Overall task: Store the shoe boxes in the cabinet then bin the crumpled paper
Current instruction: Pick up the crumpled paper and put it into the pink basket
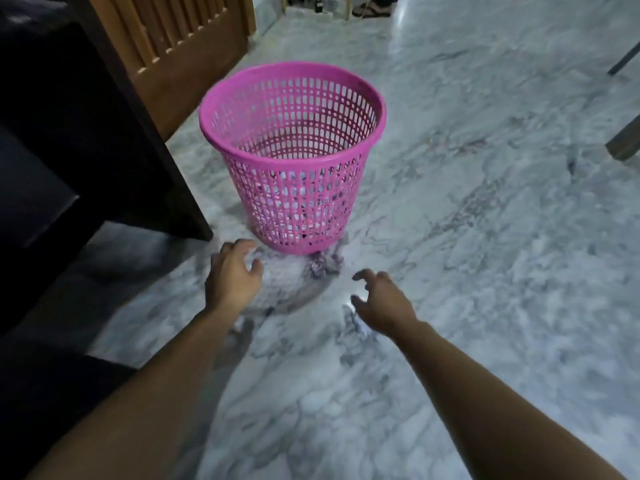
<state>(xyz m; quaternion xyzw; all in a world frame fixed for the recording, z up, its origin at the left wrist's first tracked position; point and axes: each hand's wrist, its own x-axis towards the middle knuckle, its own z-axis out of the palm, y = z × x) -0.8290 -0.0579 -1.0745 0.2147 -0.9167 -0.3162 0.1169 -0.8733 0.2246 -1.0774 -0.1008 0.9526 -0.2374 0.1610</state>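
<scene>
A pink mesh waste basket (242, 98) stands upright on the marble floor, with pale paper visible through its lower wall. A grey crumpled paper ball (325, 266) lies on the floor against the basket's near base. Left of it is a larger pale, blurred lump (285, 282) that looks like more crumpled paper. My left hand (233, 275) hovers at that lump's left edge with fingers spread and curled; contact is blurred. My right hand (382, 301) is low over the floor, right of and nearer than the paper ball, fingers apart and holding nothing. No shoe boxes are in view.
A dark cabinet (86, 133) fills the left side, its corner close to the basket. Behind it stands a slatted wooden door (180, 39). Furniture legs (623, 140) enter at the right edge. Sandals (372, 10) lie far back. Marble floor (485, 237) stretches to the right.
</scene>
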